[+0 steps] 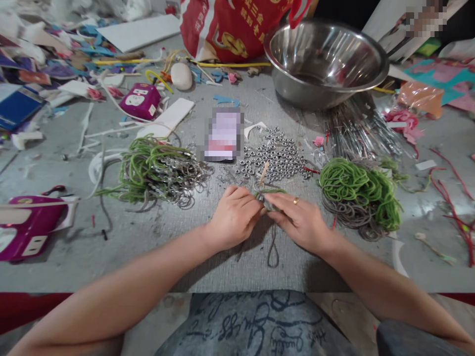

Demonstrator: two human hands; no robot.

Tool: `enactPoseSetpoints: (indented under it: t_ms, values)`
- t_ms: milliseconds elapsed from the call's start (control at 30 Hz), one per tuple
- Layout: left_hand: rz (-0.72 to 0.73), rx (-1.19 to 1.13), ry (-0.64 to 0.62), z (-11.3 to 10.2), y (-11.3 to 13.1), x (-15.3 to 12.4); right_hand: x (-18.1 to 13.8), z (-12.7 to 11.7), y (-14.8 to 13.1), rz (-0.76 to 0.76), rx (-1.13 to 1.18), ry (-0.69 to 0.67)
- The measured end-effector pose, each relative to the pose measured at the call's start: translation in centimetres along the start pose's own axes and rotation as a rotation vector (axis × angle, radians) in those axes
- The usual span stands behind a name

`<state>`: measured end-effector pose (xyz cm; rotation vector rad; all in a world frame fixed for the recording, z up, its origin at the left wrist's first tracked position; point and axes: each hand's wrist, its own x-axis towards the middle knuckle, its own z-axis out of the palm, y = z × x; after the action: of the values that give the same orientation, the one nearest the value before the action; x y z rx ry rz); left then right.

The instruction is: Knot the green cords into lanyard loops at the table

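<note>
My left hand and my right hand meet over the middle of the grey table. Both are closed, fingertips pinching a green and grey cord between them. A grey loop of the cord hangs below onto the tabletop. Small metal glinting shows at the pinch, but my fingers hide its shape. A thin wooden stick points up just beyond my fingertips. Behind them lies a spread of small silver beads. Green and grey cords with metal pieces lie to the left, and a bundle of cords to the right.
A phone lies behind my hands. Farther back stand a steel bowl and a red bag. Purple power strips with a cable sit at left. Thin metal strands lie below the bowl. Scraps crowd the far left.
</note>
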<state>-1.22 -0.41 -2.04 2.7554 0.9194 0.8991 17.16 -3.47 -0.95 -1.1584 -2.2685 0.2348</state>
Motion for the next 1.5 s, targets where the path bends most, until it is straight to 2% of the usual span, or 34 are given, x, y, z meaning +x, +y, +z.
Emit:
enactPoseSetpoints:
  t_ms: [133,233,367,500,900,1133,1333,1500]
  values:
    - [-0.060,-0.066,-0.025,0.0,0.3,-0.1,0.0,0.4,-0.2,0.056,0.084,-0.061]
    - [-0.098,-0.094,-0.056,-0.1,0.3,-0.2,0.0,0.5,-0.3,0.075,0.092,-0.031]
    - [-0.119,-0.114,-0.112,-0.6,0.1,-0.2,0.2,0.2,0.0,0.026,0.001,0.019]
    - [-0.123,-0.026,-0.152,-1.1,-0.5,-0.4,0.3,0.3,0.6,-0.035,-0.110,-0.015]
    - [-0.101,0.173,-0.200,-0.6,-1.5,-0.6,0.2,1.2,1.7,-0.038,-0.268,-0.177]
    - [-0.109,0.237,-0.245,-0.7,-1.4,-0.4,-0.3,1.2,1.1,-0.119,-0.357,-0.205]
    - [-0.094,0.307,-0.244,-0.8,-1.3,-0.3,-0.4,1.1,0.5,-0.126,-0.391,-0.201]
    - [-0.065,0.239,-0.192,-1.0,-1.3,-0.3,-0.4,1.2,0.8,-0.089,-0.361,-0.181]
